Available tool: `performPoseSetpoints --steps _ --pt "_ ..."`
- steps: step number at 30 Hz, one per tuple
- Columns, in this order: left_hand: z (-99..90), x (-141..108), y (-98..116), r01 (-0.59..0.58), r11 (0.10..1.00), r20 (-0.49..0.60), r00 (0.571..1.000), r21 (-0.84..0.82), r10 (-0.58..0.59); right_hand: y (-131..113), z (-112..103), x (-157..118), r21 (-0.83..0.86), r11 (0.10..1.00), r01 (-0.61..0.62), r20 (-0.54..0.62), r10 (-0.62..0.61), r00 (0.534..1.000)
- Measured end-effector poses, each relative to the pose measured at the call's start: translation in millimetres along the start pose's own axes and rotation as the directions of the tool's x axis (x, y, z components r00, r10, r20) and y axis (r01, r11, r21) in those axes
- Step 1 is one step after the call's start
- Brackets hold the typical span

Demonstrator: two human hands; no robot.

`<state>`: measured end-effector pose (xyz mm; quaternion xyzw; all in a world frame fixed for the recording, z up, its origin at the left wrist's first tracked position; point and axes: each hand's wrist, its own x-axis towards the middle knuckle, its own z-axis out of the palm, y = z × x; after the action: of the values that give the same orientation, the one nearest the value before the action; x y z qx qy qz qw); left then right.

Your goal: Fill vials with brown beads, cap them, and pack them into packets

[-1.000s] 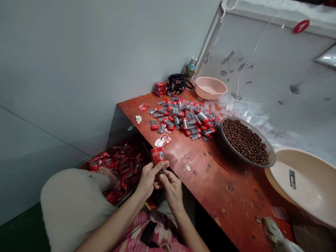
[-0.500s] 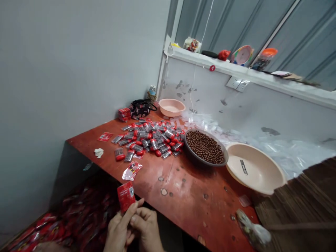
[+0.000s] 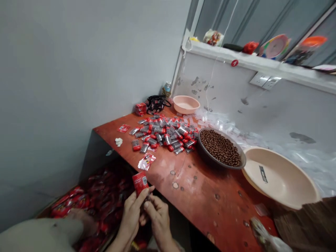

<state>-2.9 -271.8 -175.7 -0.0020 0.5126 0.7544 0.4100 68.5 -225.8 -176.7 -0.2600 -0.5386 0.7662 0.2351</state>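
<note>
L hand [image 3: 130, 217] in narrow pinch on red sachet [image 3: 140, 183], top of pkt sticking up. R hand [image 3: 157, 219] closed in right beside it, narrow; contact w/ sachet hidden, can't tell. Sachet is just off edge of red-topped table [image 3: 199, 206], over bin of red packets [image 3: 102, 199]. Co-worker's arm [image 3: 44, 232] reaches into bin. On table: pile of red/clear packets [image 3: 164, 134], dark bowl of brown beads [image 3: 219, 148], peach basin [image 3: 278, 176].
</note>
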Motion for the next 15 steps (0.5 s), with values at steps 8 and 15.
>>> performPoseSetpoints --steps 8,15 --pt "5.0 -8 -10 -0.053 0.997 -0.047 0.997 0.061 0.056 5 -3 3 0.242 0.956 -0.163 -0.024 0.174 0.984" --pt "1.6 -7 -5 -0.088 0.986 -0.003 0.996 -0.143 0.088 1 -6 9 0.227 0.957 -0.182 -0.012 0.189 0.982"
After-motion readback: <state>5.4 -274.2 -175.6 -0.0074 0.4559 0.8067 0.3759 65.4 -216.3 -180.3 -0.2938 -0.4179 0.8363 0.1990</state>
